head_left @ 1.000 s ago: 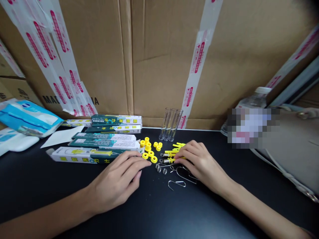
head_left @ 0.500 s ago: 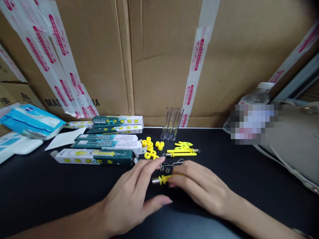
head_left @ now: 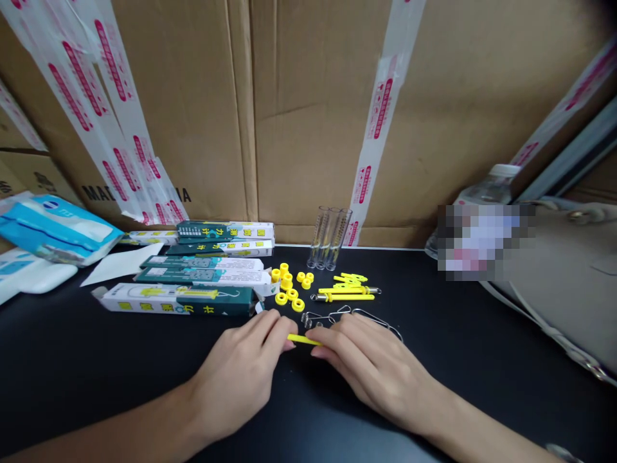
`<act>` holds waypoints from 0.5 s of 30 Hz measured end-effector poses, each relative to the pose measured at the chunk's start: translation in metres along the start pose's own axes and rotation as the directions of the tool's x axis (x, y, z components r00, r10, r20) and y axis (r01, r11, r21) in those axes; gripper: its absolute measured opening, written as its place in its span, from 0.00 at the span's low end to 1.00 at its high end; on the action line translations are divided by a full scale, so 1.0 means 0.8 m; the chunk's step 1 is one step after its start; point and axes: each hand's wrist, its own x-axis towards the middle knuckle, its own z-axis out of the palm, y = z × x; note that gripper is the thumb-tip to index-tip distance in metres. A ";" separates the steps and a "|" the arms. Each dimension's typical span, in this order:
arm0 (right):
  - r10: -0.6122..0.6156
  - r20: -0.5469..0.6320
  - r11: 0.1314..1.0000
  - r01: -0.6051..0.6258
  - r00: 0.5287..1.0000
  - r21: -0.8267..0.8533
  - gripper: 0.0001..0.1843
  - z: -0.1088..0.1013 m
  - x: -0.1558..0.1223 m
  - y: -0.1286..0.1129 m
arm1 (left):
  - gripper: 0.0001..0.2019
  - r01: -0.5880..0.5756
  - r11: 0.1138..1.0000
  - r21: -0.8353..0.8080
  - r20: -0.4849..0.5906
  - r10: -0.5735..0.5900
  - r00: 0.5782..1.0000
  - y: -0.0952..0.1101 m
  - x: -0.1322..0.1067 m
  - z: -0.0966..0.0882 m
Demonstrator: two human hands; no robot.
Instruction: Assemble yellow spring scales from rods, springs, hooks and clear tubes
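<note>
You are pinching a yellow plastic strip (head_left: 303, 339) between your two hands, low on the black tabletop (head_left: 120, 373), just in front of the loose parts. Your left hand (head_left: 238, 376) is keeping its fingers close together, with the tips at the strip's left end, and your right hand (head_left: 380, 376) is closing its fingers together over the right end, so both are clamped on it. Just beyond your hands, bent wire hooks (head_left: 351, 316) are lying flat, and yellow rings (head_left: 288, 288) are sitting in a loose cluster. Yellow slotted pieces (head_left: 349, 280) and a metal-tipped yellow assembly (head_left: 343, 297) are resting to the right of those rings. Three clear graduated tubes (head_left: 329, 247) are standing upright side by side behind the parts, showing the carton through them. To your left, white-and-green printed cardboard boxes (head_left: 173, 299) are lying in stacked rows, their contents hidden. A blue-and-white packet (head_left: 58, 231) is lying beyond them, while a plastic water bottle (head_left: 491, 183) is leaning beside a beige bag (head_left: 569, 273) on your right
</note>
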 end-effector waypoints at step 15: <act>0.194 0.039 0.975 -0.197 0.980 0.102 0.15 0.003 -0.014 0.000 | 0.15 0.046 0.992 -0.117 0.021 -0.044 0.999 0.001 0.003 -0.015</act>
